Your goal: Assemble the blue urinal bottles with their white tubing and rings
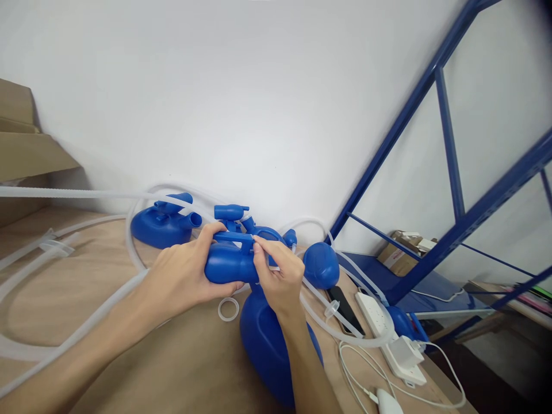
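Note:
My left hand (190,264) is wrapped round the left end of a blue plastic part with a handle-like bar (228,263). At its right end, my right hand (280,267) pinches the part near the bar's end, thumb and forefinger together. Below my right wrist lies a large blue bottle (265,345), partly hidden by the forearm. A clear ring (228,309) lies on the table just below the held part. Behind the hands are a small blue fitting (229,212) and more blue pieces. To the left rests another blue bottle with a spout (161,226).
Translucent hoses (99,310) curl over the wooden table (172,368). At right are a blue rounded piece (321,265), a phone (345,309), a power strip (379,322) and cables. A blue metal frame (401,123) rises at right; a cardboard box (30,152) stands at left.

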A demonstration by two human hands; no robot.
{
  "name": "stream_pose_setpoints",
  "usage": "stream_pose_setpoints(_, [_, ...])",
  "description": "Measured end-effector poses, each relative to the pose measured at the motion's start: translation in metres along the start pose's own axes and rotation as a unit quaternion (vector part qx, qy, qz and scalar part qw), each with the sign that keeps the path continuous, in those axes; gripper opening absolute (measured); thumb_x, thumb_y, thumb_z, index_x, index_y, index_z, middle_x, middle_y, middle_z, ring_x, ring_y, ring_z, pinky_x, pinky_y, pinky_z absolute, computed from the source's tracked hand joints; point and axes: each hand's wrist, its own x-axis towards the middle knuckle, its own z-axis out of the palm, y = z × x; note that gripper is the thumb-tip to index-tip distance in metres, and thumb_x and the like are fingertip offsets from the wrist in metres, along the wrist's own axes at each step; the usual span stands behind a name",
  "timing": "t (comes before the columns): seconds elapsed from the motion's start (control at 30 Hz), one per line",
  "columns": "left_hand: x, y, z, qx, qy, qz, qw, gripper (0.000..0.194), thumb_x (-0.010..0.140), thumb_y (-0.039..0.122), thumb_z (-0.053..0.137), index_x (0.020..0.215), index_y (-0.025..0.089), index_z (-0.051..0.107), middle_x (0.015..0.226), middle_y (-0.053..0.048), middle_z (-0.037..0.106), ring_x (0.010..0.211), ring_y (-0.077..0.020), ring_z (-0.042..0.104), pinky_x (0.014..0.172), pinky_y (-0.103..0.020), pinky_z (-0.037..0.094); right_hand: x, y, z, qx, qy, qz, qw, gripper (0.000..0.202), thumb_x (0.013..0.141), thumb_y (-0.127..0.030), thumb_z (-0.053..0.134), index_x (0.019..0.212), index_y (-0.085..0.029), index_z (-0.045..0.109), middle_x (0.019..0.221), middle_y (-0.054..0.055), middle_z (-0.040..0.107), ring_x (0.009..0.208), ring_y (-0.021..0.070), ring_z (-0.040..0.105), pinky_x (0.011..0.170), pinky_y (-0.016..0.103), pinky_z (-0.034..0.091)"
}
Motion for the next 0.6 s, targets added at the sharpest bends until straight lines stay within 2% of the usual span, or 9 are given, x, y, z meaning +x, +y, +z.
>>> stream_pose_setpoints(0.13, [-0.001, 0.003, 0.000, 0.021, -0.008, -0.009, 1.000, 0.088, 0.075, 0.071, 0.072, 0.143, 0.025, 0.038, 0.107, -0.014, 0.080, 0.087, -0.0437, 0.079, 0.064, -0.041, 0.052, -0.001, 0.004, 0.000, -0.028, 0.003, -0.073, 0.997, 0.028, 0.102, -0.015, 0.061, 0.118, -0.024, 0.081, 0.097, 0.007, 0.085, 0.085, 0.0218, 0.082, 0.079, 0.035, 0.067])
stream_pose_setpoints(0.3, [-0.003, 0.006, 0.000, 0.049, -0.008, -0.020, 0.999, 0.086, 0.077, 0.070, 0.070, 0.142, 0.024, 0.039, 0.100, -0.012, 0.080, 0.084, -0.0432, 0.079, 0.062, -0.038, 0.051, -0.003, 0.003, 0.004, -0.086, 0.033, -0.148, 0.985, 0.038, 0.096, -0.004, 0.062, 0.126, -0.021, 0.077, 0.097, 0.010, 0.085, 0.087, 0.0228, 0.083, 0.076, 0.034, 0.066])
stream_pose_setpoints(0.47, [-0.006, 0.010, -0.001, 0.054, -0.035, -0.019, 0.998, 0.080, 0.080, 0.064, 0.069, 0.143, 0.023, 0.040, 0.100, -0.012, 0.081, 0.086, -0.0434, 0.079, 0.063, -0.039, 0.051, -0.005, 0.009, 0.007, -0.080, 0.051, -0.176, 0.980, 0.040, 0.095, -0.003, 0.063, 0.127, -0.024, 0.075, 0.086, 0.006, 0.084, 0.073, 0.0203, 0.080, 0.068, 0.031, 0.065])
stream_pose_setpoints(0.6, [-0.006, 0.015, 0.001, 0.039, -0.054, -0.020, 0.998, 0.080, 0.080, 0.060, 0.068, 0.144, 0.022, 0.040, 0.101, -0.013, 0.081, 0.091, -0.0430, 0.079, 0.065, -0.039, 0.052, -0.007, 0.012, 0.005, -0.087, 0.014, -0.156, 0.984, 0.037, 0.097, -0.008, 0.059, 0.126, -0.023, 0.076, 0.087, 0.007, 0.084, 0.074, 0.0209, 0.081, 0.068, 0.033, 0.066])
